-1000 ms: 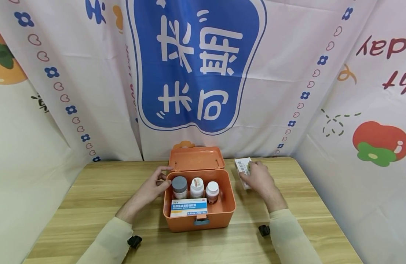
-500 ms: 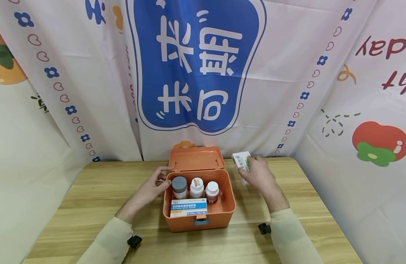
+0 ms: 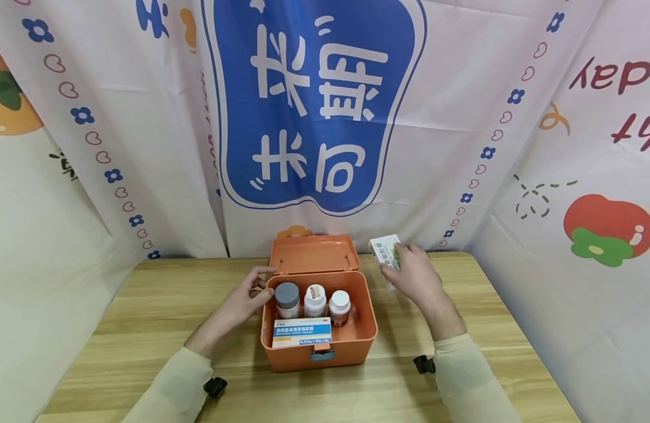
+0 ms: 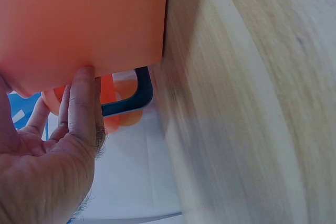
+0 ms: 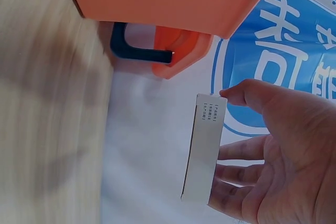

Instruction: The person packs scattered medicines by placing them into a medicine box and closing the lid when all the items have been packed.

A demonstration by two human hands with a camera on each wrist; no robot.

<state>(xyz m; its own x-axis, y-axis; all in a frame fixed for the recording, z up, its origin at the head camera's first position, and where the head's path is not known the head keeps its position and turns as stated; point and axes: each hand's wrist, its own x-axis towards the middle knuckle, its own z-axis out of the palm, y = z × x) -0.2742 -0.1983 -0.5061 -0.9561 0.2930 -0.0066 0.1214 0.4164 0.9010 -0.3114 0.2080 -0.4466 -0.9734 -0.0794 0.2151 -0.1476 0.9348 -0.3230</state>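
An orange medicine box stands with its lid raised at the back. Inside are a grey-capped bottle, two white-capped bottles and a blue-and-white medicine carton. My left hand rests at the box's left back corner, thumb at the rim, fairly straight fingers touching the outer wall. With my right hand I pinch a white medicine carton by its edges, thumb on one end. That carton is off the table to the right of the box, its narrow side showing in the right wrist view.
The wooden table runs back to a white printed curtain. A dark handle sticks out behind the medicine box in the left wrist view. A grey-blue latch is on its front.
My right hand has raised the white carton from the table and moved it slightly back and to the left. My left hand and the orange box have stayed in place.
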